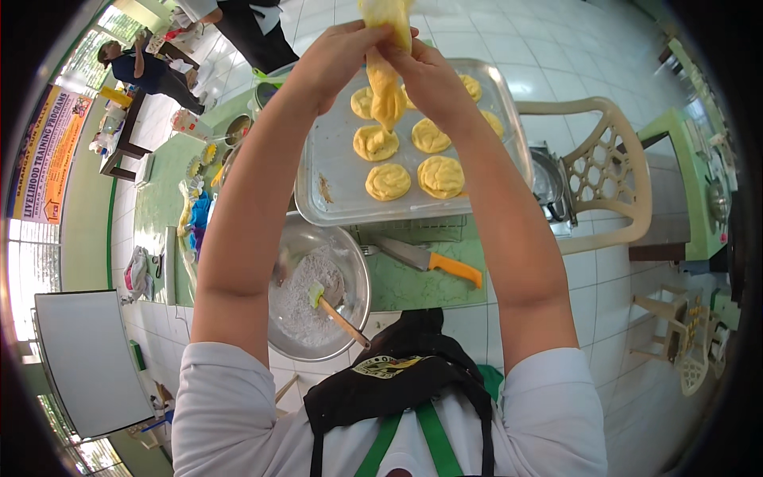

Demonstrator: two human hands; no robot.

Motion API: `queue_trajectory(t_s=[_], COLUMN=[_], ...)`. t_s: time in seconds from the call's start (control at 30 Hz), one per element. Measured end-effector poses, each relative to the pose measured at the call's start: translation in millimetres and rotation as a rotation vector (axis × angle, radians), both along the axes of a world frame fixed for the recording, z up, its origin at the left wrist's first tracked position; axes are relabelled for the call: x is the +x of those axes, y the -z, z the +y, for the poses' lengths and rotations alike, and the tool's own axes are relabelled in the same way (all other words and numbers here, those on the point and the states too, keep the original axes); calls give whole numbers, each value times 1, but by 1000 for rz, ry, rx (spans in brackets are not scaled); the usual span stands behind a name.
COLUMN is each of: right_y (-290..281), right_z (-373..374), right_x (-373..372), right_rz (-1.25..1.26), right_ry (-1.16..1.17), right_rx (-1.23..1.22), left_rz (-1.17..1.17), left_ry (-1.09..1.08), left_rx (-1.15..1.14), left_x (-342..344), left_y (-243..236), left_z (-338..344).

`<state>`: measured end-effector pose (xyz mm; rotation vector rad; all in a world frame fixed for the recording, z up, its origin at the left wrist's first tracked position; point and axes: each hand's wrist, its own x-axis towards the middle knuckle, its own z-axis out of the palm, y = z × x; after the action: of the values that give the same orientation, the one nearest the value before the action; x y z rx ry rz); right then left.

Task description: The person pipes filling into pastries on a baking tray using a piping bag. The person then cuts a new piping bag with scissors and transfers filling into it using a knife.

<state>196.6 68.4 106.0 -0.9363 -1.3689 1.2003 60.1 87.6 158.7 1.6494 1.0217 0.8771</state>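
Observation:
My left hand (340, 62) and my right hand (427, 75) both grip a clear piping bag (387, 91) filled with yellow dough, fingers closed around its middle. Its upper part rises past the top edge of the view, while the narrow end hangs down to a yellow dough mound (376, 144). Whether the end touches that mound, I cannot tell. Several swirled mounds, among them a round one (441, 176), lie apart on a metal baking tray (338, 208) beneath my hands. My forearms and hands cover part of the tray.
Left of centre, a steel bowl (362, 270) holds white powder and a green spatula (338, 318). An orange-handled knife (453, 269) lies on the green table (397, 298) below the tray. A beige plastic chair (636, 171) stands to the right. Two people are at the upper left.

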Motion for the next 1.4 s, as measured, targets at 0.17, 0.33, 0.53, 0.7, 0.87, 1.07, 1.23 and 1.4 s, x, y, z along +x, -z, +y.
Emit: queue_trajectory(t_s=[0.17, 0.33, 0.53, 0.7, 0.87, 1.07, 1.23, 1.4], right_y=[-55, -89, -82, -61, -73, -116, -78, -49], right_z=[-31, -66, -118, -157, -169, -193, -199, -199], right_x=[7, 19, 23, 18, 19, 0, -5, -7], right_rz=[-97, -266, -332, -354, -94, -311, -149, -128], right_ry=[-21, 72, -80, -137, -268, -138, -419, -460], right_rx=[281, 391, 129, 111, 288, 88, 184, 10], left_rz=[-16, -26, -292, -391, -289, -140, -225, -185], left_ry=[16, 61, 83, 129, 46, -24, -62, -78], left_rx=[81, 293, 279, 370, 81, 357, 332, 343], left_x=[9, 26, 32, 19, 20, 16, 3, 2], left_y=[-54, -101, -129, -140, -151, -145, -129, -119], left_z=[-39, -72, -113, -133, -169, -210, -207, -205])
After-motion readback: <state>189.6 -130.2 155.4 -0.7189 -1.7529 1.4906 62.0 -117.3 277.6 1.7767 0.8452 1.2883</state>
